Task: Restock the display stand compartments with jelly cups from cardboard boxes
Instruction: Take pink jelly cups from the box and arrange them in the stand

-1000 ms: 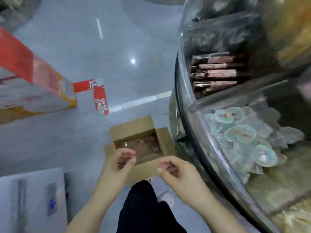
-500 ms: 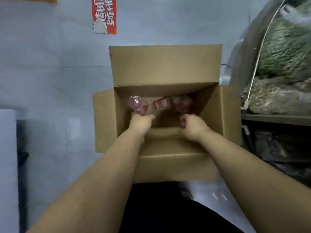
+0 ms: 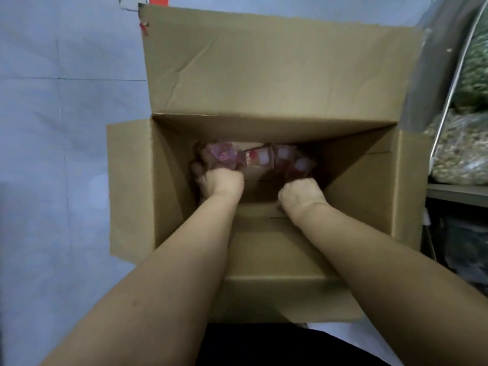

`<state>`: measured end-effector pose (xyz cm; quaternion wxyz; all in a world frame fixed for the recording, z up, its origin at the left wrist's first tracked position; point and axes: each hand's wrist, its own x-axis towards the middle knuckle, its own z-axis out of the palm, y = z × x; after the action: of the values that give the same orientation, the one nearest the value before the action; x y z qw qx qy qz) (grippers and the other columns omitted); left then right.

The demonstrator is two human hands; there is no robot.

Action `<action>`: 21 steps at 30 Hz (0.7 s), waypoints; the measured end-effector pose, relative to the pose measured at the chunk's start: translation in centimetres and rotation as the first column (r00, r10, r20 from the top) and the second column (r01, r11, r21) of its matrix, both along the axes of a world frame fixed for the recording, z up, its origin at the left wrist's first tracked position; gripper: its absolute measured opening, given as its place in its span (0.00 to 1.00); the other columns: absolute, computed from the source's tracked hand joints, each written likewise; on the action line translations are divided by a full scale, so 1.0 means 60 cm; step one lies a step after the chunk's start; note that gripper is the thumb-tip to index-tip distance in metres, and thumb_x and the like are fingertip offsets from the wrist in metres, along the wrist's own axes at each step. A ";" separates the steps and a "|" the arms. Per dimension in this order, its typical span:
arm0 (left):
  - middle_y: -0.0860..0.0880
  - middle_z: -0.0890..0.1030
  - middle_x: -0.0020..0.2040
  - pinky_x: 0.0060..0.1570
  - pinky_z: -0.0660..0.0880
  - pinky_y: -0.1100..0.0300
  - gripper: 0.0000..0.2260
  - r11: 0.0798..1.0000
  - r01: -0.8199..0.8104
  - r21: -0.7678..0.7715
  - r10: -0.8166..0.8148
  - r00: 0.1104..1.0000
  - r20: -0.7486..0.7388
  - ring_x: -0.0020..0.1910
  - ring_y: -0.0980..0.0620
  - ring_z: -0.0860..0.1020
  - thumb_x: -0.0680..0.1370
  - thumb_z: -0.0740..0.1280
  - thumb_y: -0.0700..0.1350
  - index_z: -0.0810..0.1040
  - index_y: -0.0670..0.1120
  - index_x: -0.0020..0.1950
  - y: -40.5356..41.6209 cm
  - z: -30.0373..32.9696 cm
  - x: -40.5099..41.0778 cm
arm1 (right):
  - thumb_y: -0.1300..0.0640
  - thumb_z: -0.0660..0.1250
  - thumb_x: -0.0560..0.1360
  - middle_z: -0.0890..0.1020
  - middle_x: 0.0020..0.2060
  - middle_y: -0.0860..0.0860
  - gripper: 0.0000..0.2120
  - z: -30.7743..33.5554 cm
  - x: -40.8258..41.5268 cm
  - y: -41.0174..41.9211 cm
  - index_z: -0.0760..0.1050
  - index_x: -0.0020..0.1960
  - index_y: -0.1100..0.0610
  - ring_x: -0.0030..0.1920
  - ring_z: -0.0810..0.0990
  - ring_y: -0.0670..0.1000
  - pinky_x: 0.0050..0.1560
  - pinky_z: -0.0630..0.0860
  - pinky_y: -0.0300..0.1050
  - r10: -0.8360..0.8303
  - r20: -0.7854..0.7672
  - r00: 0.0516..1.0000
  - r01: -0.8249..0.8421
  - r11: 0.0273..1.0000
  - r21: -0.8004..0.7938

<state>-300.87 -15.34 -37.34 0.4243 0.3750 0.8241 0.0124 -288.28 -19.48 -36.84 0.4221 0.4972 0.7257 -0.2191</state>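
both hands reach deep in the cardboard box point(image 3: 264, 70): left hand point(image 3: 221, 180) and right hand point(image 3: 301, 194) each grip jelly cups point(image 3: 285, 159) between its walls.

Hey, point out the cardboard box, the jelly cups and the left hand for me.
cardboard box point(image 3: 277, 72), head view, on the far flap.
jelly cups point(image 3: 284, 157), head view, on a white-lidded cup at the box bottom.
left hand point(image 3: 223, 180), head view, on the back of the hand.

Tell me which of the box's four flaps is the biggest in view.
The far flap of the cardboard box, folded back beyond the opening. It spans the whole width; the left flap and right flap are narrow strips, and the near flap is partly covered by forearms.
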 end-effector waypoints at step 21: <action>0.45 0.78 0.58 0.54 0.74 0.53 0.25 0.928 0.366 0.067 -0.372 0.921 0.120 0.56 0.45 0.76 0.69 0.74 0.49 0.72 0.46 0.63 0.000 -0.015 -0.016 | 0.49 0.59 0.78 0.74 0.65 0.58 0.19 -0.033 0.034 0.053 0.71 0.65 0.57 0.63 0.74 0.59 0.58 0.71 0.46 -0.960 -0.280 0.018 0.995 0.046 -0.094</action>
<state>-301.80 -15.35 -38.23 0.4640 0.5307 0.7088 -0.0255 -286.26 -16.29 -38.84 0.0195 0.8499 0.2446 -0.4663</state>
